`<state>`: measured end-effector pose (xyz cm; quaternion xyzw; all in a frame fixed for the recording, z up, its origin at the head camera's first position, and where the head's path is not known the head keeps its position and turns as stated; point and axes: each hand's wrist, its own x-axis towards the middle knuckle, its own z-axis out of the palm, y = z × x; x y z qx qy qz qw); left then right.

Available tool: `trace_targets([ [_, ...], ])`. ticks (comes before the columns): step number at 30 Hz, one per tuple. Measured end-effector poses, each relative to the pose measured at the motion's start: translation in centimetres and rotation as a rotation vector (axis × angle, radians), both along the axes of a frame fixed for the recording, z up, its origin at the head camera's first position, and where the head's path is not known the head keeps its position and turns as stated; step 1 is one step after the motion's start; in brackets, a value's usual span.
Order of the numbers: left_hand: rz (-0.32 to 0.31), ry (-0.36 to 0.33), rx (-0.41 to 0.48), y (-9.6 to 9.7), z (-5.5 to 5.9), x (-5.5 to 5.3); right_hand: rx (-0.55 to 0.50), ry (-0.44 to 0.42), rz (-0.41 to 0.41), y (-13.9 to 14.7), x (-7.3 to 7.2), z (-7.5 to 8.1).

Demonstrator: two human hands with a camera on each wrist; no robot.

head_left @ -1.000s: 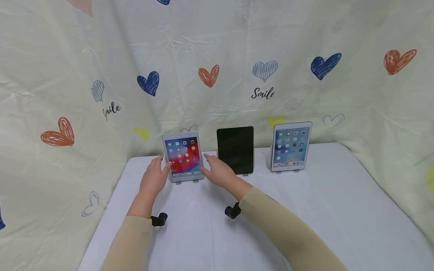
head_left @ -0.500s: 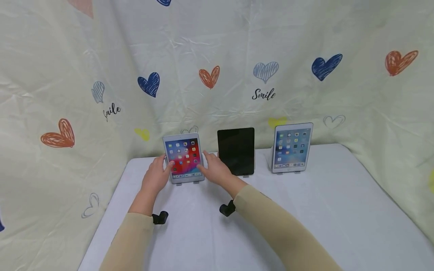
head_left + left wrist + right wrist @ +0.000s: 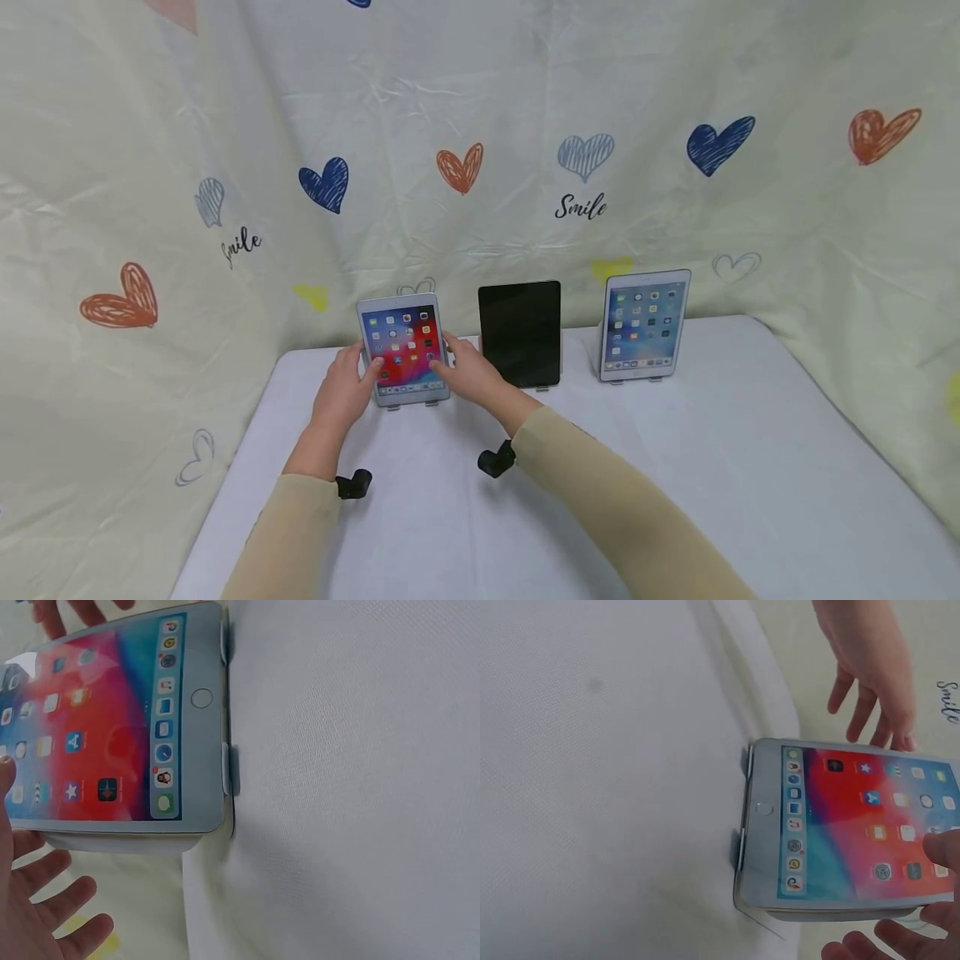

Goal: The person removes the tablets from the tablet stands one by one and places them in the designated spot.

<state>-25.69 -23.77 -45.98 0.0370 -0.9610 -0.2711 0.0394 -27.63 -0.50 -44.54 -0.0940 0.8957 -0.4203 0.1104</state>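
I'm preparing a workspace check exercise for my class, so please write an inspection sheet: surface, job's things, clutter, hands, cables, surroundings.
Surface: white cloth-covered table.
Job's things: silver-white rectangular tablet, glossy red and blue screen lit, propped leaning back, two grey clips at its lower edge.
Clutter: black rectangular tablet, screen dark, and white rectangular tablet with blue icon screen, both propped to the right.
Hands: left hand and right hand at opposite sides of the first tablet, thumbs over its front, fingers spread.
Cables: nothing seen.
Surroundings: creased cream sheet printed with hearts and "Smile".
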Motion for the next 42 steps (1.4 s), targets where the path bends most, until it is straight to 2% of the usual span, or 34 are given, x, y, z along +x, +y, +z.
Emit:
trace_targets([
  [5,-0.002,0.019,0.027,-0.2,-0.2,0.1,0.015,0.013,-0.010,-0.2,0.0,-0.2],
  [9,0.019,0.048,0.052,-0.5,-0.4,0.2,0.052,0.031,-0.021,-0.4,0.0,-0.4],
  [13,0.048,0.114,0.069,-0.6,-0.7,0.3,0.059,0.052,-0.036,-0.5,0.1,-0.6],
  [18,0.085,0.216,0.111,-0.8,-1.0,0.4,0.046,0.123,-0.062,-0.5,0.3,-1.0],
  [23,0.107,0.294,0.171,-0.7,-1.1,0.4,-0.038,0.207,-0.094,-0.4,0.3,-1.5],
  [27,0.142,0.287,0.254,-0.5,-1.2,0.4,-0.103,0.235,-0.113,-0.3,0.2,-1.8],
  [31,0.204,0.244,0.392,-0.2,-1.5,0.4,-0.135,0.251,-0.136,-0.3,0.1,-2.0],
  [34,0.233,0.238,0.480,-0.1,-1.7,0.3,-0.152,0.279,-0.151,-0.3,0.0,-2.3],
  [42,0.239,0.264,0.567,-0.1,-1.9,0.0,-0.170,0.304,-0.189,-0.3,-0.7,-3.1],
])
